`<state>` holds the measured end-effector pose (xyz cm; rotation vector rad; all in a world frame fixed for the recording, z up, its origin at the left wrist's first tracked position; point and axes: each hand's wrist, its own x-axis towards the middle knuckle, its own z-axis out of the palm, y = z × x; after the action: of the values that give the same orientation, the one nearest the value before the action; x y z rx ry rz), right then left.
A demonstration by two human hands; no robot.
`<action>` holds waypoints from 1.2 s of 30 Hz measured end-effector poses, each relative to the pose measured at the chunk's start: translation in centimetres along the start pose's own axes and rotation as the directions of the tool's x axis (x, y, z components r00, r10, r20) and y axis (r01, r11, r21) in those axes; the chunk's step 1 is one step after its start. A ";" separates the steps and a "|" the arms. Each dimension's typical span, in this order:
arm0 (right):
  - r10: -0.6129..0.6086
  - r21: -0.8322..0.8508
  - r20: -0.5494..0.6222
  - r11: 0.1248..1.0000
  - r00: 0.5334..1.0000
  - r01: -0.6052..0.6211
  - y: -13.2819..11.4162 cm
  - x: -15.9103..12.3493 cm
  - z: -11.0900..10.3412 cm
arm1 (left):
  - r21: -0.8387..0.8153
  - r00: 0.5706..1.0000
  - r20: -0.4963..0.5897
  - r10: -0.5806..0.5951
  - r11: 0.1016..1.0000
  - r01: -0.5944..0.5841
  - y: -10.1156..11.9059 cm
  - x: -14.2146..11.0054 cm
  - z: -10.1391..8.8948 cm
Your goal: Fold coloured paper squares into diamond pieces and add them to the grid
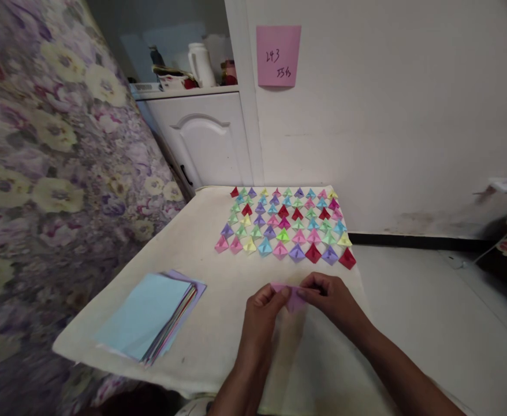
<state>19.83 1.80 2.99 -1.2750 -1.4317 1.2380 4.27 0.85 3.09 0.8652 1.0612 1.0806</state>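
My left hand (263,312) and my right hand (328,297) meet over the near part of a small cream-covered table (201,242). Both pinch a small pink-purple piece of folded paper (291,296) between fingertips, just above the cloth. Beyond them lie several rows of small folded paper shapes (286,225) in red, pink, purple, blue, green and yellow, set out in a grid. A stack of coloured paper sheets (152,315), light blue on top, rests to the left of my left hand.
A floral-patterned cloth surface (49,173) rises along the left. A white cabinet (201,138) with a jug (200,63) and jars stands behind. A pink note (278,55) is stuck on the white wall. White floor lies at right, with a cable (502,188).
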 end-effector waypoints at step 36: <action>0.095 0.175 0.042 0.979 0.995 -0.100 -0.2 -0.3 0.4 | 0.362 0.988 -0.018 0.153 0.922 -0.136 0.5 -0.2 -0.1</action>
<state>19.43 1.48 3.16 -1.2198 -1.2634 1.4250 4.04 0.84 3.62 1.2335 1.2730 1.0472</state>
